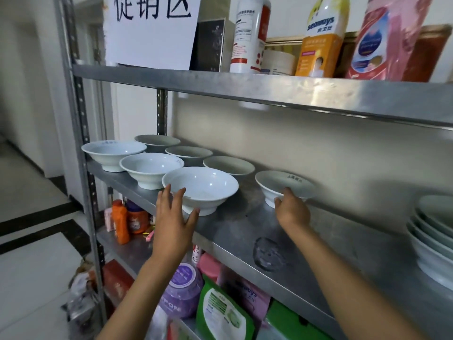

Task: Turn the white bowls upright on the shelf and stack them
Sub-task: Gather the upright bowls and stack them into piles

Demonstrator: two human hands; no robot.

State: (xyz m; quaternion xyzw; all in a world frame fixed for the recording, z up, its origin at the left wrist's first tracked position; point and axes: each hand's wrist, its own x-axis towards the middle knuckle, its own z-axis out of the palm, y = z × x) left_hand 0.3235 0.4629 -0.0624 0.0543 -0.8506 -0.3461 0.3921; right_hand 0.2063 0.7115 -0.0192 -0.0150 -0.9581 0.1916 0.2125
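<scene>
Plate stack [431, 244] cut off right

A shop — promotion sign [152, 28], stocked metal shelving [269, 92].

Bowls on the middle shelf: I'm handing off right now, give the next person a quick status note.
Left hand: open, fingers against the front bowl.
Right hand: grip on the rim of the right bowl.
Five more bowls stand loose to the left; a stack sits at far right.
Done: all seven loose bowls upright.
Left: stack them.
</scene>
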